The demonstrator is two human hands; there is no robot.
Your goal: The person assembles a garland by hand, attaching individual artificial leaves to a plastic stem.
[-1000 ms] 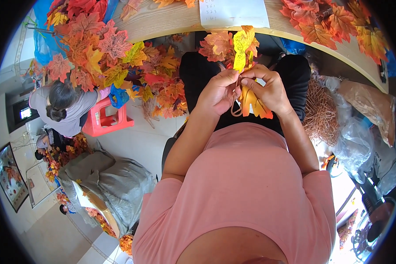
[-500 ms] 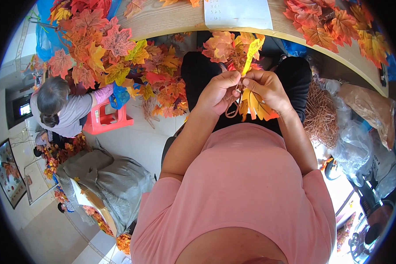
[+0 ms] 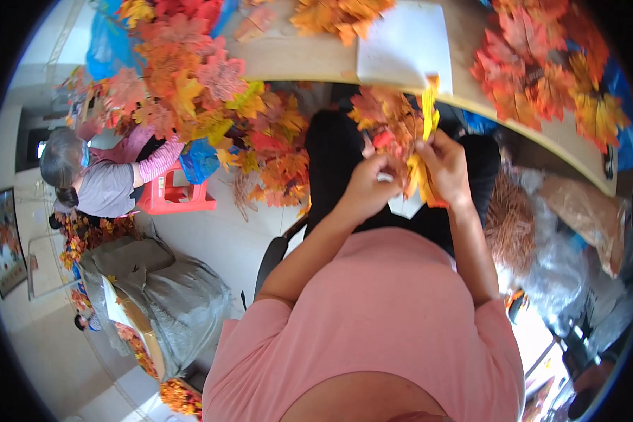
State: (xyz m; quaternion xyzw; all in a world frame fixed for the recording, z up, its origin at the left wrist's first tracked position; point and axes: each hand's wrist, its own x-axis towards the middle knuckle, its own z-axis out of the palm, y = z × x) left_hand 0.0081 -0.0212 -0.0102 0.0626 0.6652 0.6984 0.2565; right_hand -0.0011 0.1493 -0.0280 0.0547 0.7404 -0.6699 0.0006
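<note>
My left hand [image 3: 367,188] and my right hand [image 3: 444,165] meet in front of my chest over my dark trousers. Both pinch a bunch of artificial autumn leaves [image 3: 392,123], orange and red, with a yellow leaf [image 3: 429,105] sticking up from my right hand's fingers. More yellow and orange leaves [image 3: 420,184] hang below my right hand. A thin pale stem or wire seems to sit between my left fingers; it is too small to be sure.
A curved wooden table [image 3: 316,60] carries leaf piles [image 3: 541,70] and a white paper sheet [image 3: 402,43]. A big heap of leaves [image 3: 190,91] lies left. A person in grey [image 3: 95,184] sits by a red stool [image 3: 172,197]. Grey sacks [image 3: 165,295] and plastic bags [image 3: 563,232] flank me.
Both hands have stayed together on the leaf bunch while working it; the yellow leaf now points more upright, and the bunch sits slightly higher toward the table edge.
</note>
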